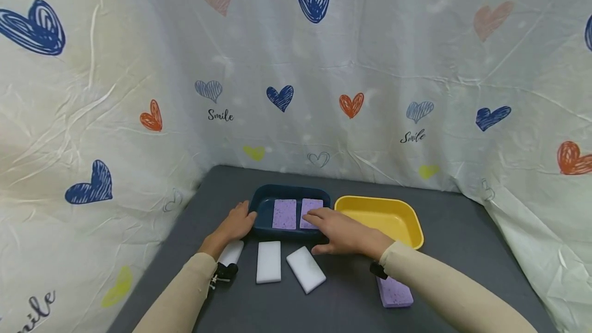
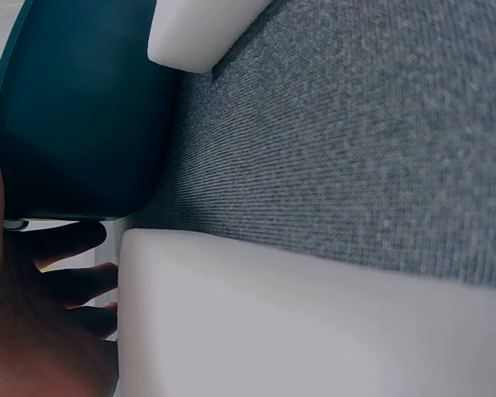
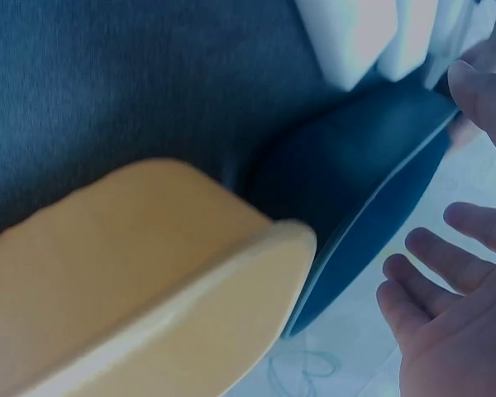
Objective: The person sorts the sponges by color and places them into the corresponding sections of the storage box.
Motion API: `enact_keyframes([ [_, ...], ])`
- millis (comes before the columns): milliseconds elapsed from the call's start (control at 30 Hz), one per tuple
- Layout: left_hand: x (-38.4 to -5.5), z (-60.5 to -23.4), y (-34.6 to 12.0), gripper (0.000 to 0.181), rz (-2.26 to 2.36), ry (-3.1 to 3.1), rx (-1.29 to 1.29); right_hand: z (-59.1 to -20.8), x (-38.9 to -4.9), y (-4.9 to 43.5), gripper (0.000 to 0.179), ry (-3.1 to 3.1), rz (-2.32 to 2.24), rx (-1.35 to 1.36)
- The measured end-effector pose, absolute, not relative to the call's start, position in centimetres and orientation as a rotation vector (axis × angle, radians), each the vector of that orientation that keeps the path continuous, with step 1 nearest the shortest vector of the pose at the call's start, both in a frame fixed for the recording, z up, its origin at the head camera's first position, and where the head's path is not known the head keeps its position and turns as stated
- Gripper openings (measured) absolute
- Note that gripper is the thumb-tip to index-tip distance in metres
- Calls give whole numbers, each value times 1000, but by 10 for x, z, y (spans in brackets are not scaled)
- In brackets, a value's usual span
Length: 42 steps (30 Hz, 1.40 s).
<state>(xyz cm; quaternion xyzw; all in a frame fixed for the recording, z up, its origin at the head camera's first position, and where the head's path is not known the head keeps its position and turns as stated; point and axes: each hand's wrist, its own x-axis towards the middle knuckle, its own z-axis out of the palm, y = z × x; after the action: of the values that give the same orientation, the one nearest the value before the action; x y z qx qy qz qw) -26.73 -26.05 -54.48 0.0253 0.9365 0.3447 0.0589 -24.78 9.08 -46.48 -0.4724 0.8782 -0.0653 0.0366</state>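
My left hand (image 1: 237, 222) is at the left end of a dark blue tray (image 1: 262, 209), fingertips right at its rim. In the left wrist view its fingers (image 2: 78, 285) lie beside the tray's end wall. Two purple speckled sponges (image 1: 284, 214) sit side by side inside the tray. Over the tray's right side reaches my right hand (image 1: 344, 231), its fingers spread and overlapping the right purple sponge (image 1: 311, 206) in the head view. Nothing shows between the fingers (image 3: 442, 256) in the right wrist view.
A yellow tray (image 1: 374, 209) stands directly right of the blue one. In front lie white sponges, one at centre-left (image 1: 269, 262), one slanted (image 1: 306, 270) and one partly under my left wrist (image 1: 231, 252). Another purple sponge (image 1: 394, 292) lies by my right forearm. A heart-printed curtain (image 1: 296, 66) hangs behind.
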Motion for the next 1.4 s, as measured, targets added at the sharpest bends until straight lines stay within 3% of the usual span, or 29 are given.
enact_keyframes([
  [267, -280, -567, -270, 80, 1094, 2847, 102, -473, -225, 89, 86, 2648, -105, -1576],
  [467, -278, -565, -268, 80, 1071, 2820, 86, -484, -209, 98, 85, 2608, -95, -1588],
  [1400, -281, -566, -272, 81, 1059, 2801, 86, -513, -179, 186, 93, 2604, -233, -1204],
])
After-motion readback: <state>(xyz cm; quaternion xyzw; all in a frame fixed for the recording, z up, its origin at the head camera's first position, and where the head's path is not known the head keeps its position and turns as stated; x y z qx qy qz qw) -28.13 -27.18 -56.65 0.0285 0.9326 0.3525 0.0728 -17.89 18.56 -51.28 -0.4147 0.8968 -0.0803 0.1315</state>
